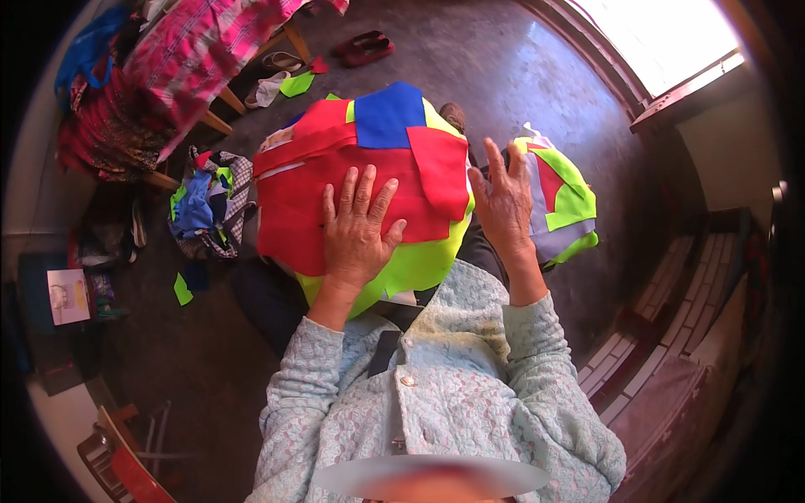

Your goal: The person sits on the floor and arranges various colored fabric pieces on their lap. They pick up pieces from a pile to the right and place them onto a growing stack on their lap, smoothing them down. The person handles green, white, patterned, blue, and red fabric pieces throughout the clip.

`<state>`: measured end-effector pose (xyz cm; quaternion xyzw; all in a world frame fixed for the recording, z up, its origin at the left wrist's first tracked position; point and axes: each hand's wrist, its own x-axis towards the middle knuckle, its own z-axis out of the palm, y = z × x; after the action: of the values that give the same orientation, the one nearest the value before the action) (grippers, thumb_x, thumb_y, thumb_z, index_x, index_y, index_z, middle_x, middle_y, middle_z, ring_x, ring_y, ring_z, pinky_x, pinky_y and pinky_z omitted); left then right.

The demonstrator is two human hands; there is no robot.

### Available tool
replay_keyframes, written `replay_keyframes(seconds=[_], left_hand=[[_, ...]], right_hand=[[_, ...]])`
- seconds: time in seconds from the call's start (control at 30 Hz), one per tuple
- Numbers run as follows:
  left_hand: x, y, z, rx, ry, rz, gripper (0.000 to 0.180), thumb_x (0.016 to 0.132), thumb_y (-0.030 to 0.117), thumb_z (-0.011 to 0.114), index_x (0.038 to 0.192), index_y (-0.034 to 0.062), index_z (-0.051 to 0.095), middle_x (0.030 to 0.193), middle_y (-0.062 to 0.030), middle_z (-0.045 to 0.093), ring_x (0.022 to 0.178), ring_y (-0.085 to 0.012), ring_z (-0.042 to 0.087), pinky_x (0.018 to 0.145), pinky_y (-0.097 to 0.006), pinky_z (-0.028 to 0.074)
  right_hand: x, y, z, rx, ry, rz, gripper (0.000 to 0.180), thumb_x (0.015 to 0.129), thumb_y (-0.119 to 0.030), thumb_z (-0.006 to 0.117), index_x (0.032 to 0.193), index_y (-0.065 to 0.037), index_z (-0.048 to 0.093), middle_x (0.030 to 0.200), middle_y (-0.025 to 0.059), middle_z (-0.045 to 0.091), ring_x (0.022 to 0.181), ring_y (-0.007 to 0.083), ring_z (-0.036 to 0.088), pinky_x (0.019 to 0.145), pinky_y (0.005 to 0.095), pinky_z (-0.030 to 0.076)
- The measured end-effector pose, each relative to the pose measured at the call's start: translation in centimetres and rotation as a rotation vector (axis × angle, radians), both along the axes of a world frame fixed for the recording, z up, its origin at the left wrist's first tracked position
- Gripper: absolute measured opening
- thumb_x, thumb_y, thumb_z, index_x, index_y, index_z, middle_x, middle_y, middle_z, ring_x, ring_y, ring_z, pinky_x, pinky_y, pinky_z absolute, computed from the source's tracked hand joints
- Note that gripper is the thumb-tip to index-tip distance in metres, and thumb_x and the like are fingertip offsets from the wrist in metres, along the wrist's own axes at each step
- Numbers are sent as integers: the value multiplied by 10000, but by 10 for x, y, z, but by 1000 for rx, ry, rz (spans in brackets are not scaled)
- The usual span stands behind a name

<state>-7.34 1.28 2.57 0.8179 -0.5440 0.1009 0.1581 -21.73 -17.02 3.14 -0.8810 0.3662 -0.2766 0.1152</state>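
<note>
Red, blue and lime-yellow pieces of cloth lie overlapping across my lap. My left hand [360, 222] rests flat on the large red cloth [293, 210], fingers spread. Raised at the right edge of the pile, my right hand [505, 197] has its fingers apart and holds nothing. A folded red piece [440, 172] lies close to it, beside a blue piece [390, 117] at the far edge. Lime-yellow cloth [419, 267] shows below the red on the near side. What supports the pile is mostly hidden.
To the right stands a bundle of grey, red and green cloth [574, 201]. A checked bag [239, 180] of scraps sits at left. Beyond it, pink plaid fabric [201, 50] drapes over wooden legs. Shoes [363, 49] and a green scrap [297, 84] lie on the floor.
</note>
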Motion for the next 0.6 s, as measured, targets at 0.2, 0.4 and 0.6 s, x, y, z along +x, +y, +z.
replay_keyframes(seconds=[0.2,0.4,0.6], left_hand=[[-4,-4,1,40,-18,-6,574,884,437,537,1400,202,444,1492,-81,357,1397,-294,292,1122,-539,198],[-5,-3,0,79,-66,2,593,908,465,493,1411,160,425,1507,-82,337,1409,-289,274,1131,-537,179],[-5,-4,0,82,-67,5,596,871,426,561,1395,168,441,1494,-92,350,1397,-303,292,1127,-548,192]], right_hand=[[34,-5,-21,-56,-168,260,712,791,-461,681,1397,-170,448,1510,209,223,1392,404,203,1083,553,184],[60,15,-38,14,-61,383,695,846,-634,488,1383,-193,468,1470,200,333,1368,395,283,1074,562,188],[58,16,-37,32,-56,382,676,876,-627,453,1405,-207,438,1478,208,321,1373,402,273,1101,553,141]])
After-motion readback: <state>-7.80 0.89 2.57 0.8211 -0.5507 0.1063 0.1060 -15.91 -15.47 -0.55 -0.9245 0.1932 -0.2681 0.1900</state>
